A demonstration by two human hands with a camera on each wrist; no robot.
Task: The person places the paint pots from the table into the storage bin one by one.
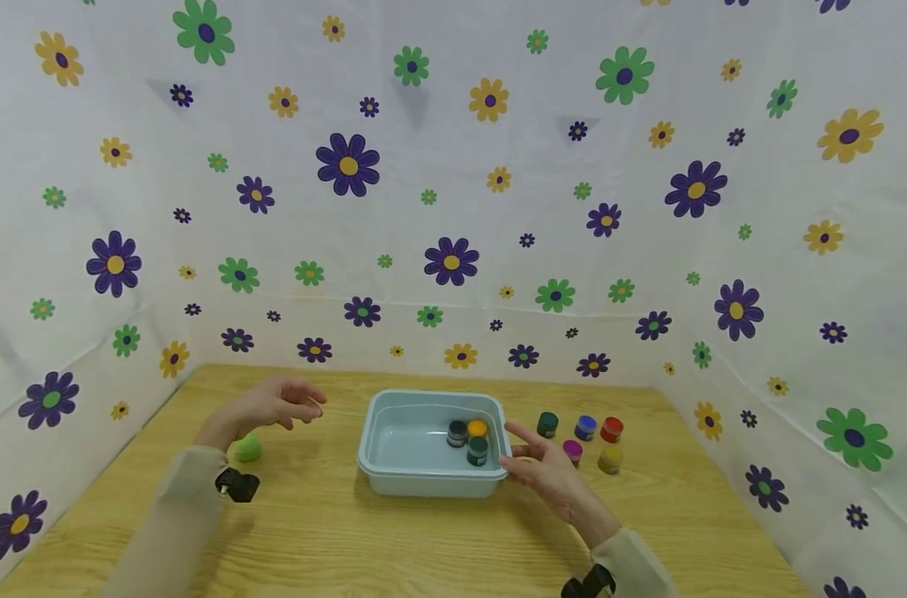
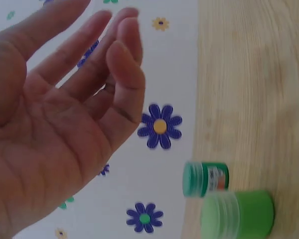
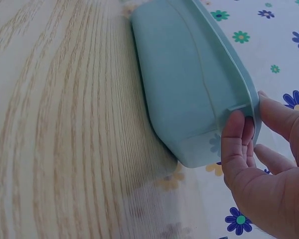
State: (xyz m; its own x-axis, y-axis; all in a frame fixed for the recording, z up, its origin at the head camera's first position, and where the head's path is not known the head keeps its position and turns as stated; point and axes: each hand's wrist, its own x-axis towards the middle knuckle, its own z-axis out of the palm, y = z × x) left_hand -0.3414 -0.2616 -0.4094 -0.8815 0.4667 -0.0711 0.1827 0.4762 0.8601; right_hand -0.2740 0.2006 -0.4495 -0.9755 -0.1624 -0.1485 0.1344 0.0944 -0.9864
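Note:
A pale blue plastic tub (image 1: 424, 484) stands on the table. My right hand (image 1: 549, 475) grips its right side, with thumb and fingers at the rim (image 3: 249, 82). Inside, toward the right, sit a black jar (image 1: 457, 433), an orange-lidded jar (image 1: 477, 428) and a dark green jar (image 1: 478, 451). My left hand (image 1: 274, 404) is raised left of the tub, fingers loosely bent and holding nothing. Near it stand a light green jar (image 2: 254, 215) and a smaller green jar (image 2: 214, 178); in the head view the left forearm partly covers that spot.
Right of the tub are several small jars: dark green (image 1: 547, 424), blue (image 1: 585, 428), red (image 1: 612, 429), magenta (image 1: 572, 452) and yellow (image 1: 610, 459). A white flower-patterned sheet (image 1: 424, 224) encloses the wooden table (image 1: 394, 544) at the back and sides.

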